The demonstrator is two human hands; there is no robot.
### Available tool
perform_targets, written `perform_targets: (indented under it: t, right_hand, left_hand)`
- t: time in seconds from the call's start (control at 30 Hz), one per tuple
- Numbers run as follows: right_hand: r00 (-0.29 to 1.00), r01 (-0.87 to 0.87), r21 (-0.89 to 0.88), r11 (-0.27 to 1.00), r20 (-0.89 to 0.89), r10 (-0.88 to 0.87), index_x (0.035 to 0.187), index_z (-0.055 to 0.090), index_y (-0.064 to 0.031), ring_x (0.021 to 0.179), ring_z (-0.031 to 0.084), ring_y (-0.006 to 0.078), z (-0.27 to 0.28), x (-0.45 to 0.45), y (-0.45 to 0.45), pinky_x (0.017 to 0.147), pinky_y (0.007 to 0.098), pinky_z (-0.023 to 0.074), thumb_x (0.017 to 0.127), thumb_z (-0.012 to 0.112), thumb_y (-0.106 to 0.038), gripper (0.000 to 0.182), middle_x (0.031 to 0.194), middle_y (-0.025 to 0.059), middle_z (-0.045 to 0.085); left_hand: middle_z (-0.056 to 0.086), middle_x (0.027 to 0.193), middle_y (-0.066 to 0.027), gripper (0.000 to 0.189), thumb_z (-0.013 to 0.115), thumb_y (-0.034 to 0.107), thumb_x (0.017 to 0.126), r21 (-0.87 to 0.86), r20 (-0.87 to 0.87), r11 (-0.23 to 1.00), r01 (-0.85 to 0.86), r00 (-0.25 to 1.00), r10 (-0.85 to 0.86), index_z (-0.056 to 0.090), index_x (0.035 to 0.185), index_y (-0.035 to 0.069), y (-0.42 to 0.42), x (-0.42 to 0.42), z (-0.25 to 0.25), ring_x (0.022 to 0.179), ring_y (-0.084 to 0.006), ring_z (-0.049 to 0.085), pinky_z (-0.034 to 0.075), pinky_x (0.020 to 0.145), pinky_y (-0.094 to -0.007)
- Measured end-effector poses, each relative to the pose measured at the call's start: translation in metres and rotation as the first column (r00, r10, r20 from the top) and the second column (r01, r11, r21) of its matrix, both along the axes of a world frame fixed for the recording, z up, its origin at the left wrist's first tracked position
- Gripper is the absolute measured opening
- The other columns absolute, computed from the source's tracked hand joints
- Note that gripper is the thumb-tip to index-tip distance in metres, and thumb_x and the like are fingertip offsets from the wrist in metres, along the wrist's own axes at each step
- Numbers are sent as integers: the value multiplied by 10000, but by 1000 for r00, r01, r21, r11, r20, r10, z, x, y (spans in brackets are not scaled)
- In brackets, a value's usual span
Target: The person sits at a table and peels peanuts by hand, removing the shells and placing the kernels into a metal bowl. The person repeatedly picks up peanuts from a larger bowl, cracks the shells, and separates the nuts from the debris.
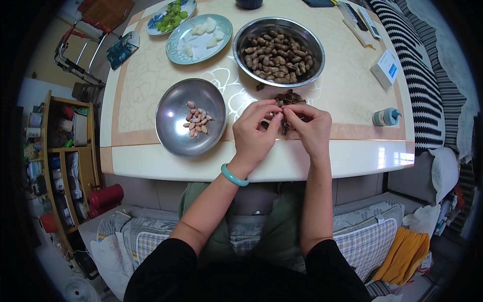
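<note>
My left hand (257, 128) and my right hand (311, 126) meet at the fingertips over a pile of dark peanut shells (289, 97). Between them they pinch a small dark peanut piece, mostly hidden by the fingers. Left of my hands, a shallow steel bowl (169, 128) holds several shelled pinkish peanuts (197, 120). Beyond my hands, a deeper steel basin (320, 56) is heaped with brown unshelled peanuts (279, 56). A bangle circles my left wrist.
A green plate (173, 54) with pale fruit pieces and a plate of green grapes (173, 16) stand at the back left. A small blue-capped container (386, 117), a white box (385, 69) and a remote control (357, 18) lie along the right side of the table (181, 168).
</note>
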State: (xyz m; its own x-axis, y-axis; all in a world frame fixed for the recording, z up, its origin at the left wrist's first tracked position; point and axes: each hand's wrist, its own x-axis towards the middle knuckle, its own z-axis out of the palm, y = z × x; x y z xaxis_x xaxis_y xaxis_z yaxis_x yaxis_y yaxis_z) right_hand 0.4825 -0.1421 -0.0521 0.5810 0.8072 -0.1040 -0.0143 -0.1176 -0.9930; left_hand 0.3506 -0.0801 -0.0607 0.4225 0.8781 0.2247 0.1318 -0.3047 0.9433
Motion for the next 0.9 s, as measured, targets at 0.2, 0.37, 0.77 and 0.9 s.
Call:
perform_targets:
  t: [0.2,0.37,0.77,0.9]
  right_hand:
    - [999,-33,28,999,43,32,951,755,34,631,640,91,3,-2,0,524,214,499,856,724,-52,132,823,83,726]
    - [998,-24,47,999,59,21,948,752,37,639,634,85,2,-7,1,538,214,500,861,716,-48,127,823,75,720]
    - [992,-85,60,995,-91,90,998,704,33,730,671,90,-2,-2,1,640,206,525,925,664,-50,118,852,44,707]
    - [980,-98,108,989,-165,115,988,697,36,752,682,92,0,-3,3,622,209,521,919,641,-34,113,836,45,691]
  left_hand:
    - [700,946,-75,98,725,35,840,238,54,969,-64,997,53,729,937,25,2,-3,4,715,-122,621,474,563,-245]
    - [701,870,-68,89,723,36,834,214,-35,969,-127,990,137,726,922,28,8,-19,42,691,-138,612,477,602,-268]
    - [697,924,-128,235,764,151,801,236,-419,967,-98,887,192,743,1004,33,41,-79,81,770,-247,675,513,650,-331]
    - [717,1024,-115,305,747,66,823,121,-379,984,133,922,-78,712,1117,-6,25,-45,58,822,-161,675,514,649,-256]
